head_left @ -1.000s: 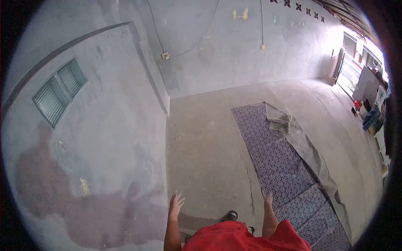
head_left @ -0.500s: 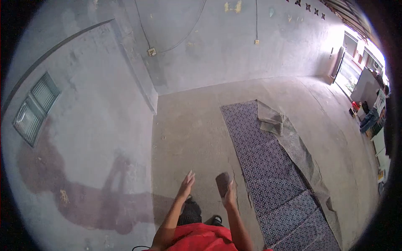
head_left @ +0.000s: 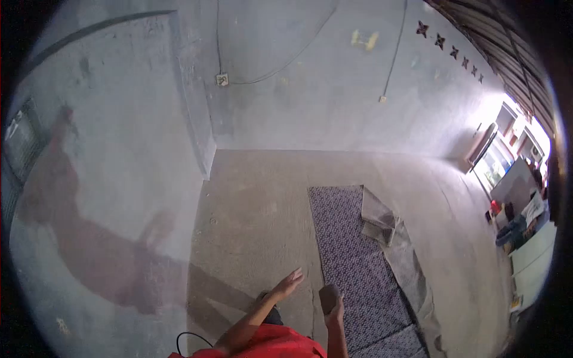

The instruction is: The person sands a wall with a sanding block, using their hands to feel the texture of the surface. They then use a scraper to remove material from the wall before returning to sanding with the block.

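Note:
My left hand (head_left: 289, 283) is held out over the concrete floor, fingers apart and nothing in it. Just to its right, my right hand (head_left: 337, 310) grips a dark, flat, rounded object (head_left: 329, 298) that looks like a phone. Beyond and beneath the right hand lies a long dark patterned mat (head_left: 352, 238) on the floor. Its right edge is folded over, showing a grey-beige underside (head_left: 412, 262), with a crumpled corner near the far end.
A grey wall (head_left: 286, 113) with a socket (head_left: 222, 79) and cables stands ahead; another wall (head_left: 119, 131) is close on the left. At the far right are an open doorway (head_left: 495, 167), piled clothes (head_left: 511, 231) and a pale cabinet (head_left: 534, 259).
The view has tilted up and shifted. My left hand has moved right, closer to my right hand, which still holds the dark object. The mat lies as before.

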### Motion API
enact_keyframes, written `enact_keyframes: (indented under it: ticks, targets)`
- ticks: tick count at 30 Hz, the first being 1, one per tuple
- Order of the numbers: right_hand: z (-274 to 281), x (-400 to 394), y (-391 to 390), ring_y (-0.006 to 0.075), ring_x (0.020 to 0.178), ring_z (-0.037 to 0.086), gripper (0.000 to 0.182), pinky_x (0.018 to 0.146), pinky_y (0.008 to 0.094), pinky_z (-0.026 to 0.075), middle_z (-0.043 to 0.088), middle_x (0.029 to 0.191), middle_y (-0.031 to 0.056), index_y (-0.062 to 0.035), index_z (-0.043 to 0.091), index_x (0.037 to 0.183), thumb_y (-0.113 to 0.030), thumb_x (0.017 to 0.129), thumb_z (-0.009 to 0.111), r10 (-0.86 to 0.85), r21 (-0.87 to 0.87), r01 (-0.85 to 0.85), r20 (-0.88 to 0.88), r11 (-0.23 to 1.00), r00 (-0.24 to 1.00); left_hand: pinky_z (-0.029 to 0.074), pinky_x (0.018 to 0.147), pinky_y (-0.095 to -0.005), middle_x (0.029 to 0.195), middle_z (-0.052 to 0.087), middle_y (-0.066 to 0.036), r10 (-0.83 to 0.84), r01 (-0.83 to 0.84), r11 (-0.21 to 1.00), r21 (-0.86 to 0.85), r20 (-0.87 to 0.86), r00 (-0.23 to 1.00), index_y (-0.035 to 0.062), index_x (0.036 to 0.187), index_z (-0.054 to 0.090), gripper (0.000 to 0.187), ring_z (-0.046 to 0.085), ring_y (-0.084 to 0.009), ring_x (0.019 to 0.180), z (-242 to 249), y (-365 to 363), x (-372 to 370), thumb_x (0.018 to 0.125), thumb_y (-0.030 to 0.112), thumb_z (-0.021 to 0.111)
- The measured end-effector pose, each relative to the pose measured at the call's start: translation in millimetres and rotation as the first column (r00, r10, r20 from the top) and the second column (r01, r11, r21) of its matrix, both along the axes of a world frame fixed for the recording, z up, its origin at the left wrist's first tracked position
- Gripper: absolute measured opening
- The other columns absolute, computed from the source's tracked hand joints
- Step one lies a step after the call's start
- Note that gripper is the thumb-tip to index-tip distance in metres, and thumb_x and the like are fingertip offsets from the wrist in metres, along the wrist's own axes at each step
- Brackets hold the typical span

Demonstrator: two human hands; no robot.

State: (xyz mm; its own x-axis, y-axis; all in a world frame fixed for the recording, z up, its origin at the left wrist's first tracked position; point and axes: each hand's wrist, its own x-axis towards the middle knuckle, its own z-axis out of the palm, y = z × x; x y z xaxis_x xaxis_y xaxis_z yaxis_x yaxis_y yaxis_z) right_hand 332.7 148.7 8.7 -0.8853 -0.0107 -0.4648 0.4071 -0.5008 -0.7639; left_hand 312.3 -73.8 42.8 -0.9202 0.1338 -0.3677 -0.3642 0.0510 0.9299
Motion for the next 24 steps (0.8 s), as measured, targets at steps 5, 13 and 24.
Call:
enact_keyframes:
  ticks: [5, 13, 24]
  targets:
    - [47.3, -74.7, -28.6, 0.0287, 0.113, 0.053, 0.059, 0.099, 0.0379, 0.038, 0.053, 0.126, 0.0139, -0.0039, 0.046, 0.129, -0.05, 0.095, 0.031, -0.033, 0.096, 0.03, 0.026, 0.995, 0.999, 0.027, 0.107, -0.0403, 0.145, 0.028, -0.019, 0.057, -0.056, 0.998, -0.013, 0.024, 0.998, 0.0047, 0.144, 0.018, 0.073, 0.031, -0.0302, 0.133, 16.1, -62.4, -74.6, 0.092, 0.052, 0.039]
    - [13.7, -170.4, -103.0, 0.0279, 0.124, 0.044, 0.058, 0.104, 0.0373, 0.032, 0.045, 0.134, 0.0155, -0.0001, 0.041, 0.132, -0.045, 0.096, 0.036, 0.039, 0.18, -0.069, 0.164, 0.981, 0.986, 0.04, 0.096, -0.0342, 0.13, 0.049, -0.017, 0.467, -0.467, 0.884, 0.023, -0.061, 0.882, 0.0042, 0.137, 0.037, 0.055, 0.052, -0.0277, 0.113, -22.1, -193.8, -100.9, 0.094, 0.039, 0.042]
    - [19.2, -331.1, -280.3, 0.0268, 0.129, 0.036, 0.059, 0.107, 0.037, 0.027, 0.036, 0.141, 0.0146, -0.0003, 0.036, 0.136, -0.044, 0.096, 0.034, 0.544, -0.003, -0.546, 0.074, 0.838, 0.835, 0.047, 0.074, -0.0346, 0.108, 0.06, -0.004, 0.82, -0.841, 0.541, -0.017, 0.231, 0.523, 0.0117, 0.123, 0.051, 0.045, 0.062, -0.0201, 0.087, -100.0, -325.4, -166.4, 0.089, 0.042, 0.049]
